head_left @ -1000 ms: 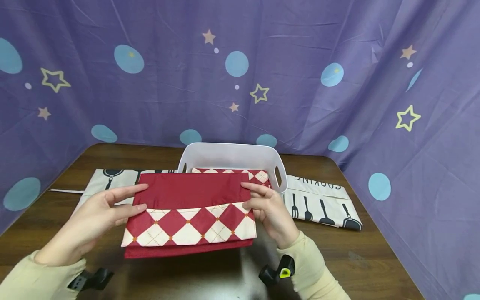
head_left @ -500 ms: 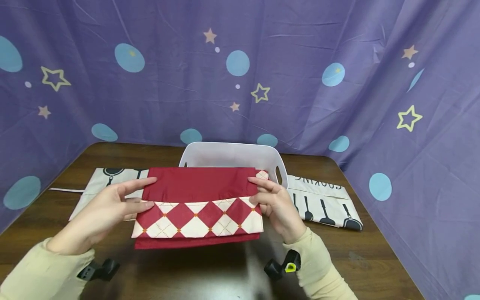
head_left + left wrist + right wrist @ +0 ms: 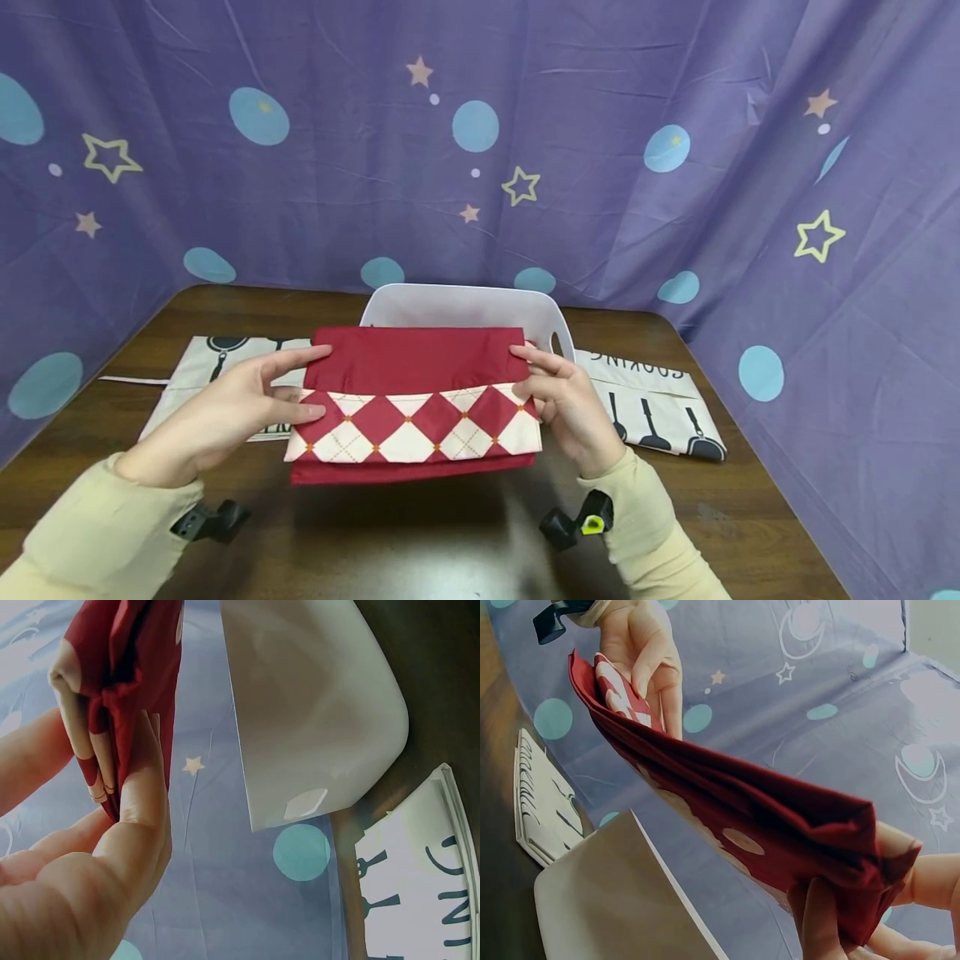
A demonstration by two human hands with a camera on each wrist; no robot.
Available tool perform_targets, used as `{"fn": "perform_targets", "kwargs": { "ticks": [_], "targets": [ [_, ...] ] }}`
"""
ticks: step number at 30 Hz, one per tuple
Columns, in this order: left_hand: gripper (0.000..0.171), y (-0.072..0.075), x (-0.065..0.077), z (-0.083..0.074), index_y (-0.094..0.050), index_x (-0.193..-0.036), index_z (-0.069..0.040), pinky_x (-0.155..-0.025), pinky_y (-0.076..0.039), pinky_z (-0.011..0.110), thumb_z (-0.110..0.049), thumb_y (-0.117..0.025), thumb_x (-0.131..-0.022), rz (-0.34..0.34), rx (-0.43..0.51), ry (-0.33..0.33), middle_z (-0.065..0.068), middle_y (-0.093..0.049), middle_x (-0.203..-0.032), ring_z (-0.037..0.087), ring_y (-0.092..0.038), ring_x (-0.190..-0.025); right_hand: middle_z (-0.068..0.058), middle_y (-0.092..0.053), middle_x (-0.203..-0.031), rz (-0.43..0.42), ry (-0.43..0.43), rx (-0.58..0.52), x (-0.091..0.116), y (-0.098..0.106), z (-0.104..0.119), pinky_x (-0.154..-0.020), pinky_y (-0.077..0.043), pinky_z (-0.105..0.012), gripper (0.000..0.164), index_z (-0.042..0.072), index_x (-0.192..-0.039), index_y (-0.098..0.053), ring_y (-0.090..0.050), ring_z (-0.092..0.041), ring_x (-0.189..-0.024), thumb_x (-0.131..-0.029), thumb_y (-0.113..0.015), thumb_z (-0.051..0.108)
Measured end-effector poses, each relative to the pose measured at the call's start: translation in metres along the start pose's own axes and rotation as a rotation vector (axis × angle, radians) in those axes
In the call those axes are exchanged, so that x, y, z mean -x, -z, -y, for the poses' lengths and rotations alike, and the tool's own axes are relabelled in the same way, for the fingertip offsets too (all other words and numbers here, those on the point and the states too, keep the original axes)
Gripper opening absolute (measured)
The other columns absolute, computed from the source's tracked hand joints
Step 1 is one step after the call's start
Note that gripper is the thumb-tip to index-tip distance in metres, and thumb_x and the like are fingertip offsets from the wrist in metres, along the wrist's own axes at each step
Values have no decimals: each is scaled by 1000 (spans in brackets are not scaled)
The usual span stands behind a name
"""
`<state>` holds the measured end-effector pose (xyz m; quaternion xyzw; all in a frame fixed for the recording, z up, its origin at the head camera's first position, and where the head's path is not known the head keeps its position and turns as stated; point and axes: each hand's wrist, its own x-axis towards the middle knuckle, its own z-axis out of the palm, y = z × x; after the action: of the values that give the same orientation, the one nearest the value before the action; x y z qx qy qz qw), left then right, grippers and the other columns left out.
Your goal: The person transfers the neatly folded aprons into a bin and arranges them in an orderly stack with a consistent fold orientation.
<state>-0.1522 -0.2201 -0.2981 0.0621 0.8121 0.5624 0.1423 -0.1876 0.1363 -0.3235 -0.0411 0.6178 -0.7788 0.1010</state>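
A folded red apron (image 3: 420, 362) with a cream-and-red argyle band is held up level above the table in the head view. My left hand (image 3: 232, 408) pinches its left edge, thumb and fingers on opposite faces. At the other edge my right hand (image 3: 566, 400) grips the layers the same way. The right wrist view shows the thick stack of folds (image 3: 840, 832) between the right fingers. Behind the apron stands a white plastic bin (image 3: 465, 304), its front hidden by the cloth.
A folded white cloth with cooking-utensil prints (image 3: 202, 367) and a thin strap lies left of the bin. Another white printed cloth (image 3: 660, 404), lettered "COOKING", lies to the right. A purple curtain (image 3: 337, 192) closes off the back of the wooden table (image 3: 712, 517).
Both hands have carried the red apron to the right and a little farther toward the bin, covering more of it in the head view. The grip is the same.
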Motion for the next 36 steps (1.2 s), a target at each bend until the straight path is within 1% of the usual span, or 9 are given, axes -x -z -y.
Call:
{"fn": "perform_targets", "kwargs": {
  "ticks": [3,6,12,16,21,27,28,31,36],
  "targets": [
    [84,-1,-2,-2,-26,-157,-8,-84,-58,26,-17,-74,-88,-16,-27,2,25,-23,-159,29,-63,-120,-3,-63,-117,-1,-1,-12,-1,1,1,-63,-55,-22,60,1,-140,-52,-65,-10,-83,-81,-55,-7],
    [82,-1,-4,-4,-26,-156,-5,-83,-58,27,-16,-72,-89,-13,-39,-24,25,-26,-158,32,-61,-120,-2,-65,-110,-11,2,-19,-2,2,2,-68,-57,-25,59,0,-140,-52,-66,-12,-85,-81,-55,-7],
    [77,-3,-9,-7,-30,-154,-2,-83,-58,27,-16,-71,-90,-10,-88,-42,27,-39,-151,32,-63,-117,-1,-67,-101,-27,6,-15,-3,5,3,-68,-58,-25,59,-2,-140,-51,-67,-11,-83,-82,-55,-8],
    [76,-5,-11,-12,-32,-154,-4,-84,-58,27,-16,-71,-90,-21,-95,-22,27,-42,-149,30,-63,-115,-2,-66,-107,-28,5,-9,-4,8,6,-72,-58,-24,60,-2,-142,-50,-67,-11,-87,-83,-55,-8],
    [77,-7,-14,-18,-30,-155,-5,-85,-59,30,-14,-71,-90,-8,-34,-21,26,-38,-152,28,-62,-116,-4,-64,-119,-18,2,-4,-5,11,10,-75,-58,-25,60,1,-143,-49,-65,-12,-94,-84,-53,-8],
    [76,-8,-19,-24,-27,-156,-5,-84,-60,31,-12,-68,-92,1,7,-19,27,-39,-150,21,-66,-106,-11,-54,-137,16,2,5,-8,15,15,-76,-57,-23,63,2,-146,-45,-64,-11,-99,-85,-50,-10],
    [76,-8,-19,-25,-27,-156,-5,-85,-59,31,-12,-68,-92,-2,4,-18,27,-39,-150,21,-66,-106,-11,-51,-140,21,0,12,-8,15,16,-71,-56,-20,64,2,-147,-44,-64,-10,-97,-85,-50,-10],
    [75,-9,-21,-28,-28,-156,-8,-86,-59,30,-14,-67,-92,-9,-17,-9,25,-39,-151,23,-63,-110,-12,-45,-148,36,-8,25,-9,17,20,-69,-54,-18,65,3,-148,-43,-62,-10,-98,-85,-49,-11],
    [75,-10,-26,-32,-28,-157,-10,-90,-57,31,-14,-66,-93,-8,-17,4,22,-36,-154,32,-54,-122,-17,-44,-148,45,-14,59,-13,21,24,-72,-56,-23,64,1,-149,-41,-63,-12,-100,-86,-49,-11]
  ]
}}
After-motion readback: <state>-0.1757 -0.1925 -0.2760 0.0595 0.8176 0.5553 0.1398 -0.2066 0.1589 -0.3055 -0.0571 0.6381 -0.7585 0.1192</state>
